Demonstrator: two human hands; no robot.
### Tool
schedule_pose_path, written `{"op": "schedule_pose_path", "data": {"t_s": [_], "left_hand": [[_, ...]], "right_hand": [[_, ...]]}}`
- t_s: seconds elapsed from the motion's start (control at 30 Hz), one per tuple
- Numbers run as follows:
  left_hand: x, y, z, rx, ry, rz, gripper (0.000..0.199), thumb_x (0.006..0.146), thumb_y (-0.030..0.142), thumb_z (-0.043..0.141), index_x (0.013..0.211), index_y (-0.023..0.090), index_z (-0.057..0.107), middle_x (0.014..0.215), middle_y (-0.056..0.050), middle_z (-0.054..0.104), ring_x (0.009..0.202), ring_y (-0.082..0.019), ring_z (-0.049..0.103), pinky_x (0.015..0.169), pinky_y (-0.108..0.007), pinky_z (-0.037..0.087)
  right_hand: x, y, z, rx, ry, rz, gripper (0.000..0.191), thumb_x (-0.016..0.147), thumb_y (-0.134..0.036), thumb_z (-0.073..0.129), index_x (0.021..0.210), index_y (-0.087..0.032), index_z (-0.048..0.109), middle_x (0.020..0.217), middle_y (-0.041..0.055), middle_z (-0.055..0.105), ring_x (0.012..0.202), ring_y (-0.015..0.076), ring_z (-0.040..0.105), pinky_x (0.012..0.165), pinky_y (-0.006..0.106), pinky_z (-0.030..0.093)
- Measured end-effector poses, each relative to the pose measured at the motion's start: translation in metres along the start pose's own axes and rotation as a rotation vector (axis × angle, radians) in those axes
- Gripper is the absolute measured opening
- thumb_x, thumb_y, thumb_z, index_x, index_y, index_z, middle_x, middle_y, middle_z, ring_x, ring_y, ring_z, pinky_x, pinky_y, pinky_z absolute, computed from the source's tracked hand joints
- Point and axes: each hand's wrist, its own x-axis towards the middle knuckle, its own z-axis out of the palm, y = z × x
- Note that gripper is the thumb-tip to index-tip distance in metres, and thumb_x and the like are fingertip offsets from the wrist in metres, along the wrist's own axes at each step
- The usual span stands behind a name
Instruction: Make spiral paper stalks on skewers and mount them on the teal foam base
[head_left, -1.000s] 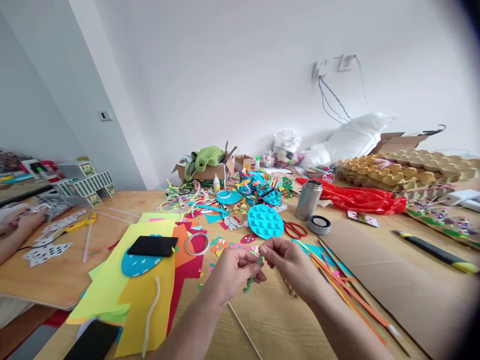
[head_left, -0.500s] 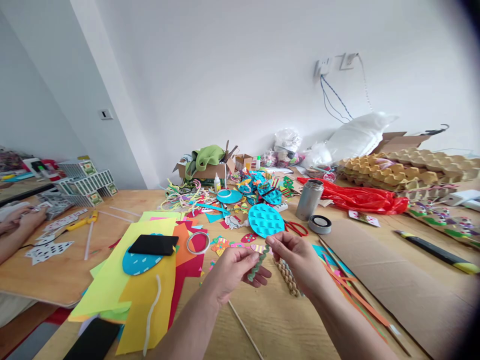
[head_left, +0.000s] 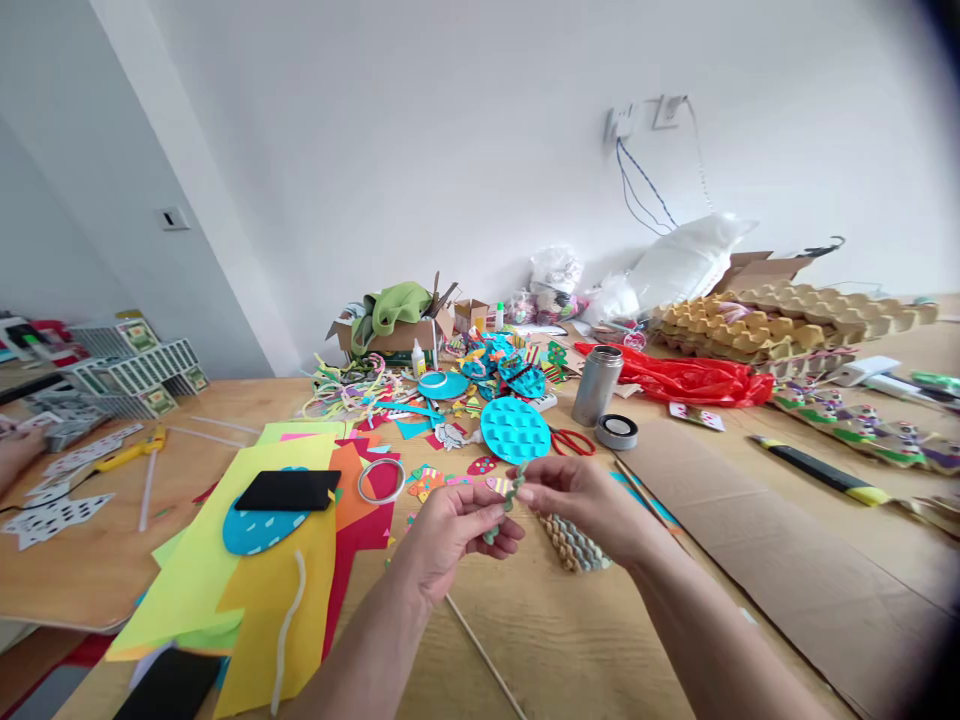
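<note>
My left hand (head_left: 454, 525) is closed around the lower part of a short, wavy green twisted strip (head_left: 512, 496), with its tail showing below the thumb. My right hand (head_left: 589, 500) pinches the same strip higher up, between thumb and forefinger. Partly under my right hand lies a bundle of similar twisted strips (head_left: 571, 542), tan and grey-green. Just beyond my hands is a round blue disc (head_left: 515, 430) with raised flaps. Small paper fish (head_left: 425, 483) lie beside my left hand, and a thin stick (head_left: 484, 655) rests between my forearms.
Coloured paper sheets (head_left: 195, 540) and a black phone (head_left: 285, 490) lie at left. A metal bottle (head_left: 598, 386), red scissors (head_left: 572, 441) and a cardboard sheet (head_left: 742, 540) are on the right, with a utility knife (head_left: 817, 470). Another person's hand (head_left: 21, 450) is at far left.
The view has shifted to the right. My right fingers have moved down along the green strip, closer to my left hand. More of the twisted bundle shows.
</note>
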Motion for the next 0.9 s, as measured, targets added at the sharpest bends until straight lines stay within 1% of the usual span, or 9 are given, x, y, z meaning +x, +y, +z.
{"op": "schedule_pose_path", "data": {"t_s": [0.03,0.1,0.17,0.23,0.37,0.43,0.53,0.63,0.9], "left_hand": [[0.000,0.000,0.001,0.000,-0.015,0.000,0.035,0.066,0.034,0.076,0.087,0.009,0.066,0.071,-0.009,0.070,0.059,-0.014,0.063,0.062,-0.027,0.048],[0.001,-0.001,0.002,-0.014,-0.031,0.004,0.035,0.069,0.037,0.073,0.087,0.008,0.066,0.074,-0.010,0.071,0.060,-0.014,0.063,0.061,-0.027,0.048],[0.002,0.000,0.002,-0.048,-0.012,0.010,0.039,0.071,0.042,0.070,0.090,0.008,0.065,0.079,-0.012,0.071,0.061,-0.015,0.064,0.060,-0.027,0.048],[0.002,0.000,0.002,-0.075,0.033,0.011,0.043,0.071,0.045,0.070,0.093,0.009,0.064,0.080,-0.012,0.071,0.061,-0.016,0.065,0.058,-0.026,0.048],[0.003,-0.002,0.002,-0.073,0.100,0.043,0.041,0.062,0.037,0.079,0.089,0.010,0.062,0.076,-0.009,0.071,0.060,-0.015,0.064,0.059,-0.027,0.049],[0.003,-0.003,0.002,-0.067,0.136,0.077,0.040,0.058,0.033,0.081,0.085,0.010,0.062,0.072,-0.009,0.071,0.059,-0.014,0.063,0.060,-0.027,0.048],[0.004,-0.003,0.003,-0.062,0.181,0.112,0.038,0.056,0.032,0.082,0.080,0.010,0.063,0.068,-0.008,0.070,0.057,-0.014,0.062,0.060,-0.027,0.047],[0.004,-0.002,0.004,-0.060,0.192,0.124,0.036,0.055,0.031,0.082,0.078,0.010,0.063,0.066,-0.008,0.070,0.057,-0.014,0.062,0.059,-0.027,0.047],[0.003,-0.002,0.006,-0.077,0.169,0.129,0.025,0.059,0.024,0.077,0.073,0.011,0.061,0.062,-0.005,0.069,0.053,-0.013,0.060,0.056,-0.025,0.045]], "right_hand": [[0.000,0.001,0.003,-0.018,-0.040,-0.004,0.038,0.064,-0.053,0.072,0.070,-0.016,0.070,0.062,0.0014,0.062,0.058,0.0137,0.052,0.054,0.025,0.039],[0.001,0.004,0.009,-0.034,-0.048,-0.011,0.039,0.066,-0.054,0.070,0.063,-0.016,0.067,0.058,0.0007,0.060,0.057,0.0135,0.051,0.053,0.025,0.037],[0.003,0.006,0.011,-0.033,0.005,-0.014,0.040,0.067,-0.056,0.068,0.062,-0.016,0.064,0.056,-0.0004,0.057,0.055,0.0126,0.049,0.053,0.025,0.036],[0.005,0.007,0.009,-0.013,0.065,-0.017,0.041,0.068,-0.056,0.068,0.062,-0.017,0.061,0.055,-0.0016,0.055,0.054,0.0117,0.047,0.053,0.024,0.035],[0.006,0.007,0.006,0.055,0.129,-0.015,0.042,0.066,-0.057,0.068,0.061,-0.018,0.056,0.055,-0.0024,0.053,0.054,0.0111,0.046,0.054,0.025,0.036],[0.006,0.006,0.007,0.068,0.134,-0.014,0.043,0.065,-0.059,0.068,0.059,-0.018,0.055,0.055,-0.0020,0.054,0.053,0.0112,0.046,0.053,0.025,0.037],[0.006,0.006,0.010,0.082,0.107,-0.019,0.044,0.065,-0.059,0.069,0.063,-0.017,0.058,0.058,-0.0009,0.057,0.055,0.0122,0.049,0.054,0.026,0.038],[0.005,0.007,0.011,0.089,0.080,0.001,0.042,0.063,-0.057,0.072,0.064,-0.017,0.059,0.057,-0.0006,0.058,0.056,0.0131,0.051,0.055,0.026,0.039],[0.004,0.004,0.014,0.160,0.093,0.005,0.041,0.062,-0.055,0.073,0.059,-0.017,0.058,0.057,0.0002,0.059,0.054,0.0125,0.051,0.056,0.026,0.040]]}}
